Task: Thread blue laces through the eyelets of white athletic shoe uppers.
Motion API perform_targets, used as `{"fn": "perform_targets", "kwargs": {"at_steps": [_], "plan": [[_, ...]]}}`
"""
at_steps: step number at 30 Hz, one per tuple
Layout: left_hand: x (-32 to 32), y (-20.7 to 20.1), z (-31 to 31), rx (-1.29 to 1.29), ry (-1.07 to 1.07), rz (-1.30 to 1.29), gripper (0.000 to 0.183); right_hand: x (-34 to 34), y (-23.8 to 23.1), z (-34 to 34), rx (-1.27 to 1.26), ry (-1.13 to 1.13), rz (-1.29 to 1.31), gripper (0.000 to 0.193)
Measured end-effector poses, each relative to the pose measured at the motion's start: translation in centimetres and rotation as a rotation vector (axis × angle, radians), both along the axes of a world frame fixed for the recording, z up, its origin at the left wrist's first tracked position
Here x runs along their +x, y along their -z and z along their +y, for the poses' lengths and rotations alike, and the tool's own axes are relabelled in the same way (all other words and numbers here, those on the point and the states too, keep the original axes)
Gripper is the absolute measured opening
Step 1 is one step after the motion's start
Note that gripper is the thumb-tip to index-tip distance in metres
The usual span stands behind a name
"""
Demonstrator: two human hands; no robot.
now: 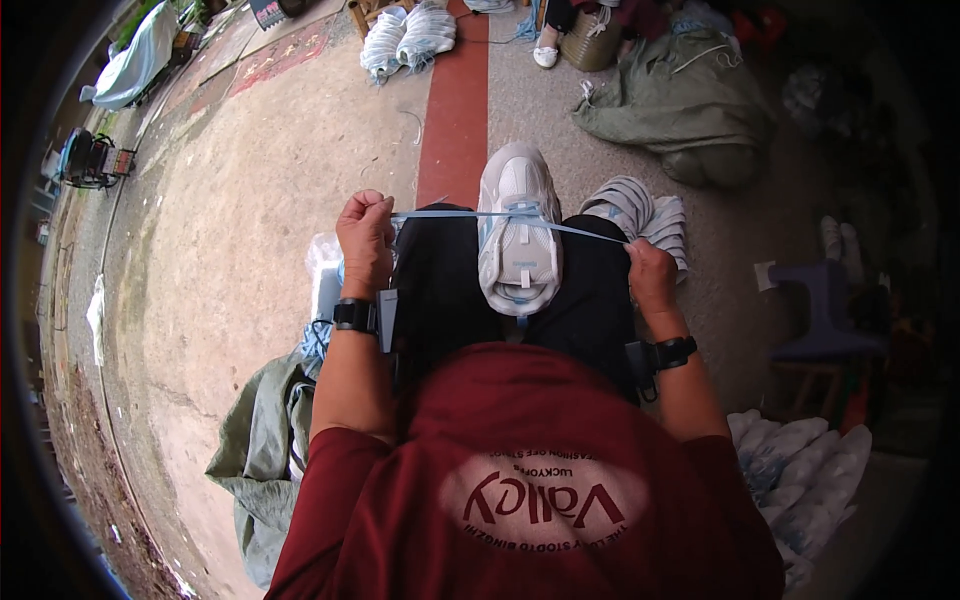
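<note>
A white sneaker [520, 260] rests between my knees, its toe pointing away from me and its opening toward me. A light blue shoelace [450, 213] runs through its front eyelets and stretches out taut to both sides. My left hand [366, 235], left of the shoe, is closed in a pinch on one end of the lace. On the right, my right hand [651, 272] grips the other end, a little lower and nearer to me. Neither hand touches the shoe itself.
Stacked white shoe parts [640, 215] lie beyond my right knee, with more wrapped pale shoes [800, 470] at lower right. Green sacks [690, 100] sit far right and lower left. A purple stool [825, 310] stands right. Another person's foot [546, 50] shows at the top.
</note>
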State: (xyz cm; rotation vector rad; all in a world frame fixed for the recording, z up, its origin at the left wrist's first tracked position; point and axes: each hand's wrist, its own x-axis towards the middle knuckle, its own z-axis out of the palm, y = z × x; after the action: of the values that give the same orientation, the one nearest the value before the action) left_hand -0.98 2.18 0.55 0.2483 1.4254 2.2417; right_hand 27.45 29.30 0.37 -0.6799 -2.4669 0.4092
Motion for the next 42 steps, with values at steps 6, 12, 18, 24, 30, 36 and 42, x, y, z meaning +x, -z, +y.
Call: {"fn": "perform_targets", "kwargs": {"at_steps": [6,12,18,24,30,36,42], "plan": [[5.3,-0.9,-3.1,-0.336,0.086,0.513,0.007,-0.2,0.1,-0.5,-0.027,-0.091,0.092,0.013],[4.7,-2.5,-4.1,-0.535,0.177,0.931,0.009,-0.4,-6.7,-1.2,0.195,-0.316,-0.001,0.008],[2.5,-0.9,-4.3,-0.611,0.156,0.893,0.007,0.8,-4.9,0.6,0.250,-0.334,-0.081,0.005],[2.9,3.9,-5.3,-0.433,0.127,0.465,0.007,0.4,0.5,0.4,-0.010,-0.180,-0.024,0.007],[-1.2,2.8,-10.4,-0.451,0.217,0.447,0.004,3.7,-2.0,5.1,-0.061,-0.271,0.062,0.007],[-5.7,4.3,-22.1,-0.754,0.161,0.334,0.007,15.7,-1.6,12.6,-0.255,0.083,0.000,0.010],[-5.7,5.4,-37.8,-1.090,0.022,0.166,0.005,33.5,1.7,18.2,-0.222,0.371,-0.315,0.021]]}}
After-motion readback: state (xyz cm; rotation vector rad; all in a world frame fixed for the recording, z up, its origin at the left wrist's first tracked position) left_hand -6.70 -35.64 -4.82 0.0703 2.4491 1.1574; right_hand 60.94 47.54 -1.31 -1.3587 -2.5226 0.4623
